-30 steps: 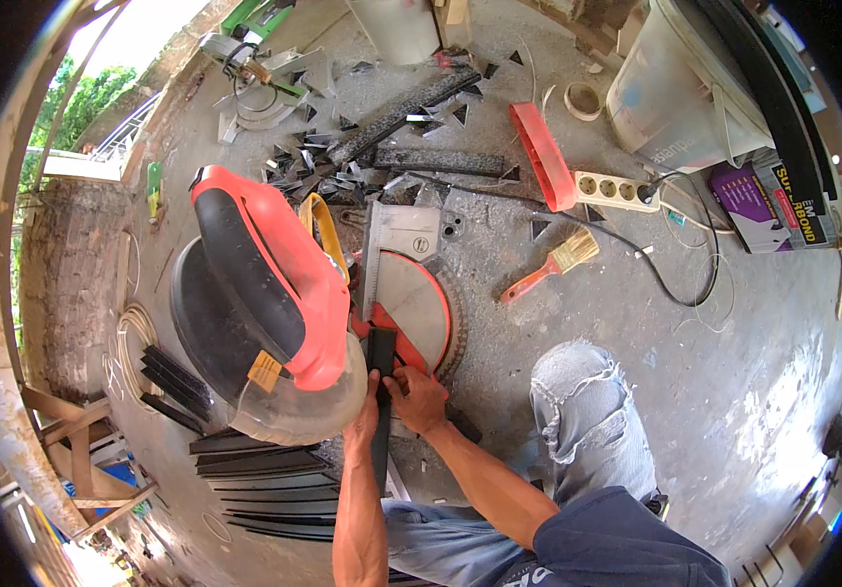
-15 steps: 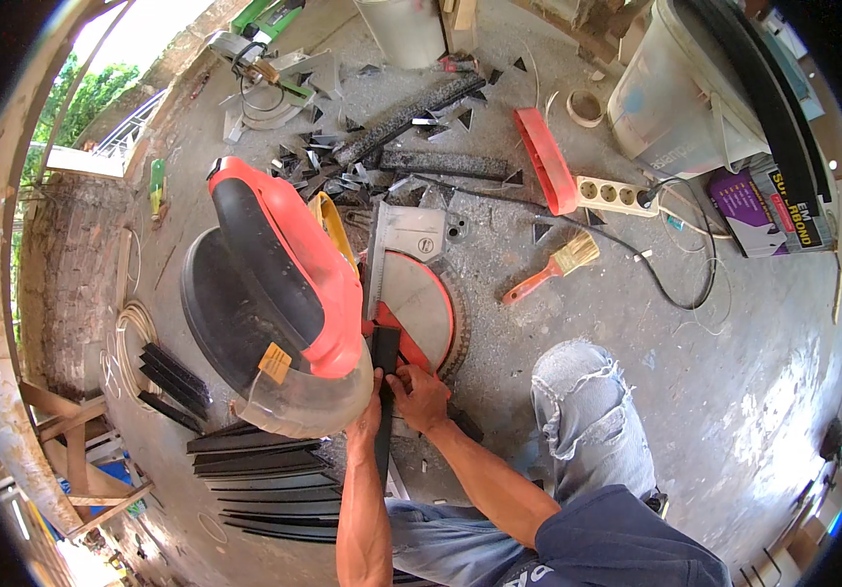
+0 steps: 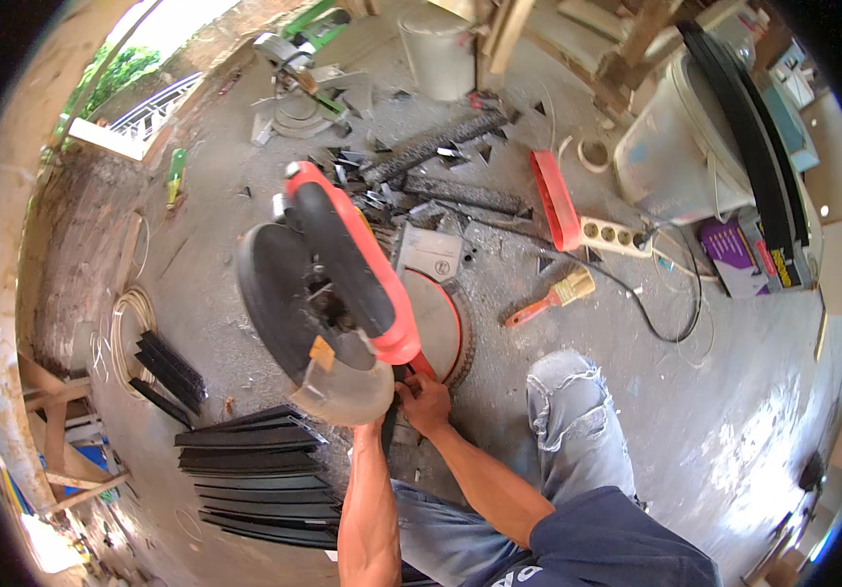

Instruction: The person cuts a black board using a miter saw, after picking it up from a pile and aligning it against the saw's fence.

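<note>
A miter saw with a red and black handle [image 3: 357, 264] stands on the floor before me, its head over the round grey turntable [image 3: 431, 311]. The saw's clear blade guard [image 3: 346, 389] covers the fingers of my left hand [image 3: 368, 432], so its grip is hidden. My right hand [image 3: 425, 403] is closed at the front of the saw, fingers bent against a black strip [image 3: 390, 430]. The strip runs back toward me between my wrists; its far end is hidden under the saw head. Left of my forearms lies a stack of black strips [image 3: 255, 474].
Black offcuts [image 3: 441, 147] litter the floor beyond the saw. A paintbrush [image 3: 553, 296], a power strip [image 3: 617, 238] with a black cable and a red channel-shaped piece [image 3: 555, 201] lie to the right. Farther off are buckets [image 3: 670, 147] and another saw [image 3: 294, 98]. Coiled cable [image 3: 134, 318] lies left.
The saw head has swung rightward over the turntable, and its guard now hides my left fingers and more of the strip. The whole view has shifted slightly. My right hand stays by the strip.
</note>
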Demonstrator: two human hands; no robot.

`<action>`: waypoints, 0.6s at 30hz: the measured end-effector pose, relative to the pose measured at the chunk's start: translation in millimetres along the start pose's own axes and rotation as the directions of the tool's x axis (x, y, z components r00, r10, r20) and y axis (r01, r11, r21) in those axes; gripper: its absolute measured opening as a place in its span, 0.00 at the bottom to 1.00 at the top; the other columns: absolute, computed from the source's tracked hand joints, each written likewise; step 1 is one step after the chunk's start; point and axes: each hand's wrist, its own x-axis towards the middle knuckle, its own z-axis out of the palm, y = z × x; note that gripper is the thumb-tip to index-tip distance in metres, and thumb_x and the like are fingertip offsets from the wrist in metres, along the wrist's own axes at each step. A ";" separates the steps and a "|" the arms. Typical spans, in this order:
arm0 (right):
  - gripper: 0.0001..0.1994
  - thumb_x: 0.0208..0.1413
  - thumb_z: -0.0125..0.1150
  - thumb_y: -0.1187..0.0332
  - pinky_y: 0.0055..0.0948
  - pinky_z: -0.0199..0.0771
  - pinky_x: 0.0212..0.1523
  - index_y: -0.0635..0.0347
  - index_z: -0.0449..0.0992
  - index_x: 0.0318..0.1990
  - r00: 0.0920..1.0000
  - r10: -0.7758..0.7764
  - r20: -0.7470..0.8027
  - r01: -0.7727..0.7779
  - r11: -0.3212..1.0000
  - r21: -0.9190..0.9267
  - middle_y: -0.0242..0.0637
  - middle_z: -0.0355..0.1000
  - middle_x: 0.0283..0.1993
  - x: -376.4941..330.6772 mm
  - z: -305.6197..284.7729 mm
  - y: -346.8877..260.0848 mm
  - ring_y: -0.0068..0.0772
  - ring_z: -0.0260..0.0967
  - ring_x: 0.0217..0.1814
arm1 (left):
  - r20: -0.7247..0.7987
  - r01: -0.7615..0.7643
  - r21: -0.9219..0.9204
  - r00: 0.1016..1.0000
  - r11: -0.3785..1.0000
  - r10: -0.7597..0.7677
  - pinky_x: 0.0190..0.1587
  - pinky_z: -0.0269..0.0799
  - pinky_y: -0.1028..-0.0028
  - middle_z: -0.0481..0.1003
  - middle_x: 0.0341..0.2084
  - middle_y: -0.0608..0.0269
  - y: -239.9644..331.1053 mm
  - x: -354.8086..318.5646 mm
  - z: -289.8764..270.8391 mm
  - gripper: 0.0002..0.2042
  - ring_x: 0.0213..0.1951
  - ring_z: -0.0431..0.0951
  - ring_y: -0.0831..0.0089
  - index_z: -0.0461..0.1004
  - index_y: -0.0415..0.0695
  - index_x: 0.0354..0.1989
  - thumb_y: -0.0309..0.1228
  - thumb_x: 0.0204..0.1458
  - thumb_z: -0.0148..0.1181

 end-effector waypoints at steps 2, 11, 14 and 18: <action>0.10 0.52 0.66 0.66 0.33 0.74 0.29 0.64 0.76 0.31 1.000 0.013 0.024 -0.012 0.999 -0.034 0.43 0.77 0.25 2.9 2.3 11.1 0.34 0.77 0.25 | 0.047 -0.064 0.587 0.998 0.807 0.045 0.45 0.73 0.58 0.80 0.40 0.52 -8.7 2.6 1.3 0.20 0.44 0.78 0.51 0.77 0.45 0.40 0.49 0.50 0.64; 0.09 0.49 0.64 0.68 0.38 0.74 0.34 0.65 0.79 0.35 0.969 -0.219 0.116 0.237 0.956 -0.173 0.48 0.77 0.29 25.0 -12.1 25.3 0.45 0.77 0.30 | -0.095 0.538 0.205 0.842 0.818 -0.531 0.51 0.71 0.49 0.78 0.42 0.43 83.5 -2.7 -12.9 0.31 0.48 0.76 0.41 0.67 0.51 0.54 0.51 0.41 0.67; 0.10 0.48 0.64 0.68 0.39 0.73 0.33 0.66 0.79 0.34 0.939 -0.085 0.334 0.119 0.989 -0.084 0.49 0.77 0.28 34.0 -29.3 2.4 0.43 0.77 0.28 | -0.075 0.590 0.274 0.801 0.760 -0.594 0.51 0.72 0.51 0.77 0.43 0.42 85.9 -5.3 -21.6 0.32 0.48 0.77 0.43 0.67 0.50 0.52 0.49 0.39 0.70; 0.10 0.50 0.64 0.67 0.37 0.73 0.33 0.67 0.79 0.34 0.936 -0.006 0.351 0.003 1.000 0.009 0.45 0.77 0.28 76.9 -94.7 -44.1 0.36 0.75 0.27 | -0.056 0.577 0.263 0.809 0.773 -0.585 0.50 0.73 0.51 0.78 0.42 0.43 100.7 -4.7 -23.5 0.32 0.48 0.77 0.43 0.67 0.50 0.52 0.47 0.39 0.72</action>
